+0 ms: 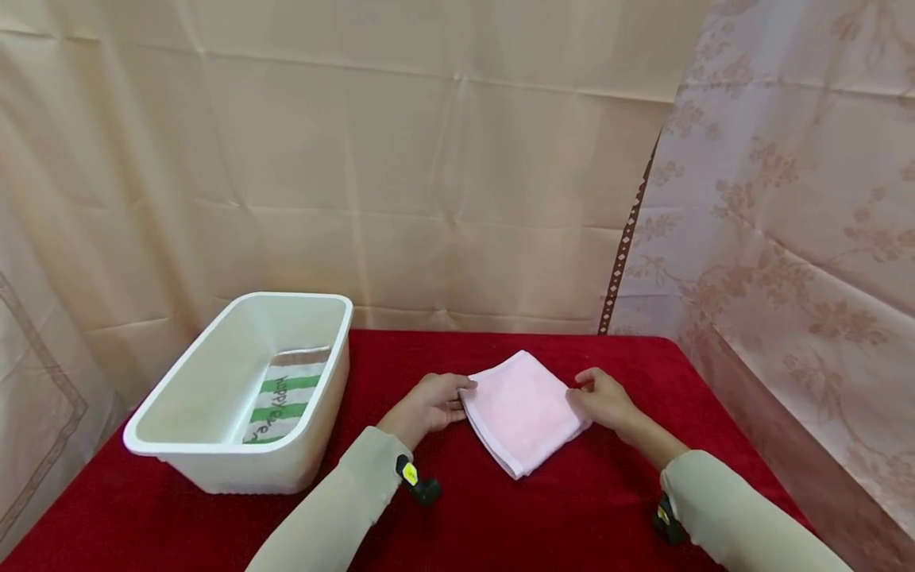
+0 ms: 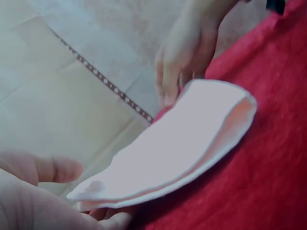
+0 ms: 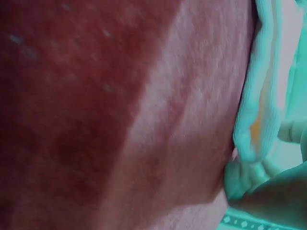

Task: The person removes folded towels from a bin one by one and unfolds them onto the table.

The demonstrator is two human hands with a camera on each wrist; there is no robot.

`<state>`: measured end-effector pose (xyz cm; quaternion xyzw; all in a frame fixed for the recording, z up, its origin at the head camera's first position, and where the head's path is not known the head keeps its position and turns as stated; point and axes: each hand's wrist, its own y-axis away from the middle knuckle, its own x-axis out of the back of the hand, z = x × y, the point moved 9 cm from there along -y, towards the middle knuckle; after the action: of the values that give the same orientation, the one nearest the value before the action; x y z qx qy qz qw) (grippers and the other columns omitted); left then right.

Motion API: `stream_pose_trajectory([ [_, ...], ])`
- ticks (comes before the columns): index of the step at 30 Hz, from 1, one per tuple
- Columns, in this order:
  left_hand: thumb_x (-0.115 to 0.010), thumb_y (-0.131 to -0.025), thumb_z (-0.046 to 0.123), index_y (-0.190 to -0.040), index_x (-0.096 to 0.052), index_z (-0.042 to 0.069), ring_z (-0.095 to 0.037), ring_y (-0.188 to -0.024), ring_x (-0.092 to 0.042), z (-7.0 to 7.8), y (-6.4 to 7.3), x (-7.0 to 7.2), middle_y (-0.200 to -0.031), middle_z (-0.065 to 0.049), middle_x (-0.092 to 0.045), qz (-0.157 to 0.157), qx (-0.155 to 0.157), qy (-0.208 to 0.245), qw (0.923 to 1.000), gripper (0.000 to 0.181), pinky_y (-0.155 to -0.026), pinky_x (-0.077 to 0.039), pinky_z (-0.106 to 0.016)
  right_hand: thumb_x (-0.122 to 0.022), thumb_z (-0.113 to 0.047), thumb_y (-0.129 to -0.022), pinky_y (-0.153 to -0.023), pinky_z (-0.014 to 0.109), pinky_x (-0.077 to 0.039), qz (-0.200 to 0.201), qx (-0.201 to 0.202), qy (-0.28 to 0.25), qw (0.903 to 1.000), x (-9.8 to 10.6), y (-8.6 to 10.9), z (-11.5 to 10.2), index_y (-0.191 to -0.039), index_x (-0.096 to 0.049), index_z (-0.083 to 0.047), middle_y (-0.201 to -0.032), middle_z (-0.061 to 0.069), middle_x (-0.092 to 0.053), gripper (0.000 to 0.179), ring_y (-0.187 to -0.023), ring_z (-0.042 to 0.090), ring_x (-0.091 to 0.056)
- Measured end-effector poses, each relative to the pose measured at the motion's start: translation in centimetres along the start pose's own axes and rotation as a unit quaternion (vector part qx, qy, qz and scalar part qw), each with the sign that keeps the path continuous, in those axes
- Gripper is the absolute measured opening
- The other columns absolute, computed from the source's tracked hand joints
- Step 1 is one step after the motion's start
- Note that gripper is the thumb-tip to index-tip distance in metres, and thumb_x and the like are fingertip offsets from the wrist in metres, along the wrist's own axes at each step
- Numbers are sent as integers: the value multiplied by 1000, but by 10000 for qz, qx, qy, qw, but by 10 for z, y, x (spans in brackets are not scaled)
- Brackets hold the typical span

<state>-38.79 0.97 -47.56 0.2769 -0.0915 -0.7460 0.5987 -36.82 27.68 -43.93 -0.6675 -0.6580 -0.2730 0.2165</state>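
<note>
A folded pink towel (image 1: 524, 413) with pale edging lies on the red tablecloth, its layers showing along the near edge. My left hand (image 1: 436, 403) holds its left corner, thumb above and fingers below. In the left wrist view, that hand's fingertips (image 2: 115, 221) reach beneath the towel (image 2: 177, 139). On the opposite side my right hand (image 1: 604, 403) holds the right corner with the thumb on top. The right wrist view has the towel's layered edge (image 3: 259, 105) beside the right thumb and fingers (image 3: 249, 177); their exact contact is partly hidden.
Left of the hands stands a white plastic basin (image 1: 325, 413). A green-and-white striped cloth with lettering (image 1: 286, 393) lies inside it. Beige curtain (image 1: 443, 183) hangs behind the table, and a floral curtain (image 1: 808, 238) on the right.
</note>
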Motion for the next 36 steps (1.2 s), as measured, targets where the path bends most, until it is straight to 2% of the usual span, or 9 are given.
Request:
stream_pose_trajectory([
  [4, -60, -95, -1, -136, -52, -13, -30, -110, -60, -5, 6, -4, -126, -24, -60, 9, -91, 97, 9999, 43, -107, -46, -48, -65, -13, -96, -70, 32, -52, -357, 568, -141, 9976, -2, -8, -4, -119, -59, 11, -99, 18, -67, 34, -84, 22, -64],
  [7, -58, -95, -4, -136, -50, -13, -31, -111, -58, -10, 12, -8, -124, -24, -58, -51, -108, 263, 9996, 42, -109, -44, -49, -66, -11, -96, -71, 32, -52, -601, 794, -151, 9949, -3, -11, -6, -118, -61, 11, -96, 16, -68, 32, -82, 19, -63],
  [10, -56, -96, -4, -136, -50, -12, -31, -112, -56, -11, 19, -16, -121, -23, -57, -233, -171, 366, 9989, 42, -111, -42, -51, -67, -12, -95, -71, 32, -52, -775, 786, -156, 9938, -4, -14, -6, -117, -61, 11, -96, 15, -68, 33, -82, 19, -63],
  [14, -59, -95, -3, -139, -49, -11, -29, -110, -60, -12, 26, -31, -122, -21, -60, -367, -410, -223, 9982, 45, -105, -47, -50, -68, -16, -95, -67, 32, -53, -864, 568, -19, 9946, -6, -16, -4, -117, -63, 9, -96, 13, -68, 34, -80, 19, -63],
  [17, -60, -93, -6, -138, -47, -13, -30, -108, -64, -14, 27, -35, -123, -23, -62, -178, -648, -714, 9952, 48, -97, -53, -48, -69, -17, -94, -65, 32, -54, -914, 419, 122, 9949, -8, -18, -1, -117, -65, 7, -94, 11, -68, 33, -77, 17, -64],
  [22, -58, -93, -5, -142, -42, -11, -33, -105, -65, -12, 27, -33, -123, -25, -60, 157, -884, -822, 9926, 52, -90, -56, -50, -68, -15, -94, -63, 32, -55, -1040, 318, -139, 9940, -8, -17, -3, -117, -64, 7, -93, 10, -67, 32, -72, 16, -65],
  [26, -58, -95, 1, -144, -43, -6, -31, -101, -65, -2, 28, -33, -121, -23, -60, 98, -932, -808, 9923, 52, -85, -57, -52, -68, -16, -94, -58, 32, -56, -1185, -89, -832, 9894, -6, -13, -3, -118, -61, 5, -87, 8, -66, 32, -66, 16, -64],
  [29, -58, -96, 5, -141, -46, -4, -28, -97, -65, 12, 29, -30, -115, -20, -62, 62, -1021, -866, 9910, 47, -80, -57, -47, -68, -17, -95, -57, 32, -56, -1284, -419, -1339, 9817, -7, -9, -4, -117, -60, 2, -81, 5, -65, 30, -65, 15, -64],
  [36, -55, -93, 7, -116, -59, -7, -19, -80, -64, 48, 33, -9, -92, -10, -65, 17, -1407, -906, 9859, 27, -71, -55, -34, -65, -17, -96, -63, 32, -55, -1854, -775, -2412, 9494, -29, 21, -22, -112, -56, -4, -81, 4, -68, 22, -71, 16, -67],
])
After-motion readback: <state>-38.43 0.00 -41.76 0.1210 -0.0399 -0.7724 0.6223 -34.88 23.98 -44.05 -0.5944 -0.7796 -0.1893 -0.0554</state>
